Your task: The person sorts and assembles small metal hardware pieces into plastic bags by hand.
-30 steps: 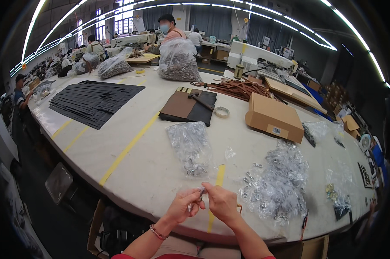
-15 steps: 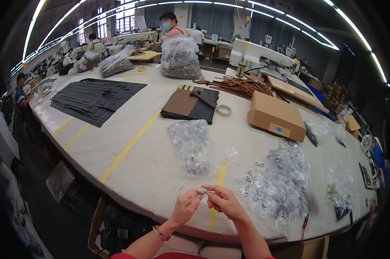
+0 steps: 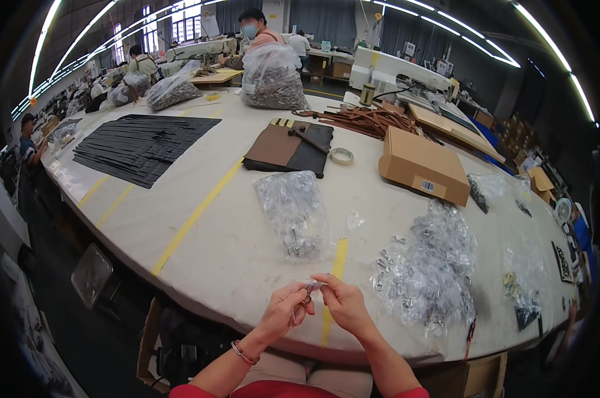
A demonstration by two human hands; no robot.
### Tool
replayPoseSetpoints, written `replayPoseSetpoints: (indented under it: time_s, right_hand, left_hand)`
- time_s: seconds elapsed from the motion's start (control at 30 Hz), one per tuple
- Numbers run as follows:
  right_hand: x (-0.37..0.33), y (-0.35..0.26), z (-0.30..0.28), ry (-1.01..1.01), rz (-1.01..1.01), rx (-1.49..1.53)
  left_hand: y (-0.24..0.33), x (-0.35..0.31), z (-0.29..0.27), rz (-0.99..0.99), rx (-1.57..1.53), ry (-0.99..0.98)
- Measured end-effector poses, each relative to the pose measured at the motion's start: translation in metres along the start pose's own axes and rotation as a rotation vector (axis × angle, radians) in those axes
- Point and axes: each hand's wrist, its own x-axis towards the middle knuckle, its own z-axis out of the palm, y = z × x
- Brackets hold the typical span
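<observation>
Holding small metal piece [image 3: 306,299] in clear wrap [image 3: 312,285]: your left hand [image 3: 281,310] closed round metal, right hand [image 3: 345,308] pinching wrap just beside. Half second ago fingers hid metal; now ring part shows, wrap seemingly not off yet. Piece sits above counter [image 3: 227,265], near front edge [image 3: 200,313]. Clear bag [image 3: 292,212] beyond, wrapped heap [image 3: 439,265] right; more moving room left, toward yellow stripe [image 3: 197,217].

On the table [image 3: 227,245], the bag [image 3: 292,215] lies beyond the left hand [image 3: 284,310] and right hand [image 3: 346,308], the packets [image 3: 439,259] to its right, the box [image 3: 423,162] behind the packets, the hammer [image 3: 308,140] on sheets [image 3: 271,149] behind the bag, and strips [image 3: 147,149] farther left.
</observation>
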Motion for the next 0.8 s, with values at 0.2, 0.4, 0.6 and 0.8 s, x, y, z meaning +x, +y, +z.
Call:
replayPoseSetpoints:
  time_s: [0.2,0.4,0.6,0.8]
  right_hand:
    - [-0.002,-0.006,-0.026,-0.112,0.148,-0.117]
    - [-0.007,0.01,-0.027,-0.078,0.115,0.005]
    - [-0.008,0.021,-0.031,0.006,0.202,0.168]
    - [-0.004,0.03,-0.024,0.058,0.266,0.328]
  left_hand:
    - [-0.004,0.002,-0.018,-0.147,-0.167,-0.055]
    - [0.028,0.062,0.009,0.062,-0.247,0.344]
    - [-0.005,0.035,-0.018,-0.06,0.27,0.029]
    - [-0.008,0.06,-0.011,0.832,1.416,0.24]
